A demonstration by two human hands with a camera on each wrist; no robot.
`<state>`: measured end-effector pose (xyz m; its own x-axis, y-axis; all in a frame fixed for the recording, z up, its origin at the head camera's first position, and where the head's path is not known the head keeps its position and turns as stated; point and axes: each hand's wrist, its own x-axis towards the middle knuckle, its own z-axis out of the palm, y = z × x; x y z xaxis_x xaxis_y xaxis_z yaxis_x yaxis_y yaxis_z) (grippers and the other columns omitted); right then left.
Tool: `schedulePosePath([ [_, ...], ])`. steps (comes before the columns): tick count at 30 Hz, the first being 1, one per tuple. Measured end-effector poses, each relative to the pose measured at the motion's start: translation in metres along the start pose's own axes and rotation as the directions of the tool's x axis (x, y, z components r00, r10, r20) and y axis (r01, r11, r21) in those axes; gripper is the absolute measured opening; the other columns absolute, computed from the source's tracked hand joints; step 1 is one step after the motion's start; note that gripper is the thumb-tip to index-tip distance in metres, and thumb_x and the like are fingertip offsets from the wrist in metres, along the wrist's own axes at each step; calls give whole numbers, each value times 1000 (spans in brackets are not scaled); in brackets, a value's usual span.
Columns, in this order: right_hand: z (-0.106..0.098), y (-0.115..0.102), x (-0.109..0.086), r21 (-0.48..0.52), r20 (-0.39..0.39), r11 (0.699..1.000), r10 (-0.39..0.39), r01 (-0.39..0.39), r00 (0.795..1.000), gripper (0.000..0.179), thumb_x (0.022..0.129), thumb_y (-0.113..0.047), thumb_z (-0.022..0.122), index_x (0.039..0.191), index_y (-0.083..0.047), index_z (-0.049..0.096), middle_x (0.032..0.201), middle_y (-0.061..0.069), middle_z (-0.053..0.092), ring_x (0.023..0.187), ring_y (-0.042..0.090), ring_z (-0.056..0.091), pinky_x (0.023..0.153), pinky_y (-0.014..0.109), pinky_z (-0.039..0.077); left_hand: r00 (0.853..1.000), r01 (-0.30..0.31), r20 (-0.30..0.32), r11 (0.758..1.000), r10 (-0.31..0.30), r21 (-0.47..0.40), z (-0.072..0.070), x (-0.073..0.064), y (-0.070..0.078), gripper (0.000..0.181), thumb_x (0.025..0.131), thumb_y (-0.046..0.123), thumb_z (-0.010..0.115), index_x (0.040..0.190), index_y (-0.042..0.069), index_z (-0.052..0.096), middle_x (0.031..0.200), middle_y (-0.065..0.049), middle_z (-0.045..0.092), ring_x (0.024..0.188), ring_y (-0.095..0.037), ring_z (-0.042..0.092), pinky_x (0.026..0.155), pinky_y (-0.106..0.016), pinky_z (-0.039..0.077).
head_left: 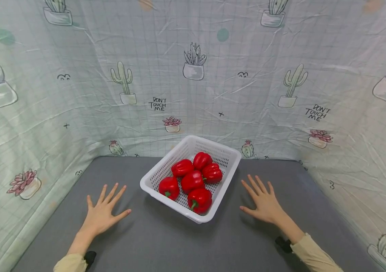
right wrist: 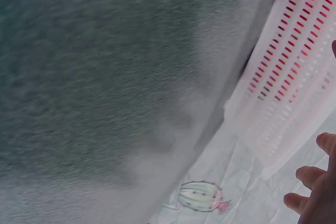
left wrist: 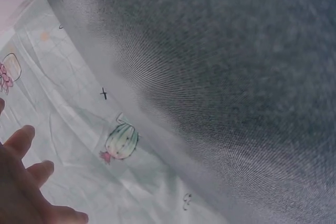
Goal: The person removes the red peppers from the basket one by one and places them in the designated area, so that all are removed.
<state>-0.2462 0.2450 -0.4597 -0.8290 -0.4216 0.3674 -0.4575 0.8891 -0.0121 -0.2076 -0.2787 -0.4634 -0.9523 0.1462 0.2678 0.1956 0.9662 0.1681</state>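
A white perforated plastic basket [head_left: 152, 188] stands turned at an angle on the grey table, holding several red bell peppers [head_left: 193, 181], some with green stems showing. To its left, apart from it, my left hand [head_left: 99, 216] is spread flat with fingers straight and nothing held. On the other side my right hand [head_left: 264, 204] is likewise spread, palm down, near the basket's right wall. In the right wrist view, fingertips [right wrist: 310, 174] appear beside the slotted basket wall [right wrist: 283, 66], with red showing through the slots. The left wrist view catches the left fingers [left wrist: 39, 171] at its lower corner.
The grey tabletop [head_left: 226, 245] extends around the basket and both hands. A pale curtain [head_left: 213, 98] printed with potted cacti and the words "DON'T TOUCH ME" encloses the back and both sides. Dark wrist straps [head_left: 90, 257] sit at the cuffs of the light sleeves.
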Motion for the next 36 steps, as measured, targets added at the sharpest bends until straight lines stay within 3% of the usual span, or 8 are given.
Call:
schedulePosePath([
  [9, -10, -18, 13, 26, -51, 995, -91, 92, 995, 82, 73, -55, 60, 140, -17, 31, 146, 8, 28, 132, 34, 25, 98, 63, 13, 999, -42, -34, 999, 42, 18, -3, 0, 7, 83, 74, 59, 57, 142, 39, 13, 151, -1, 16, 138, -34, 6, 93, -72, -6],
  [21, -15, -35, 29, 38, -97, 985, -162, 167, 982, 79, 75, -53, 58, 140, -19, 30, 144, 5, 33, 132, 29, 25, 100, 59, 13, 994, -83, -67, 997, 83, 4, -7, 0, 19, 81, 74, 56, 59, 141, 38, 17, 150, 2, 17, 139, -30, 8, 96, -67, -13],
  [30, -23, -46, 40, 50, -74, 980, -186, 190, 980, 75, 76, -50, 59, 138, -17, 35, 143, 4, 34, 132, 29, 27, 102, 59, 14, 991, -111, -80, 994, 111, 6, -11, 5, 32, 78, 74, 61, 55, 141, 37, 21, 149, 0, 22, 140, -27, 6, 99, -65, -11],
  [36, -27, -55, 48, 72, -41, 973, -216, 218, 976, 72, 78, -49, 58, 138, -19, 34, 143, 3, 35, 132, 27, 27, 103, 58, 15, 983, -148, -109, 989, 146, -8, -12, 11, 41, 75, 75, 58, 56, 140, 34, 26, 148, -2, 25, 138, -30, 12, 100, -64, -7],
])
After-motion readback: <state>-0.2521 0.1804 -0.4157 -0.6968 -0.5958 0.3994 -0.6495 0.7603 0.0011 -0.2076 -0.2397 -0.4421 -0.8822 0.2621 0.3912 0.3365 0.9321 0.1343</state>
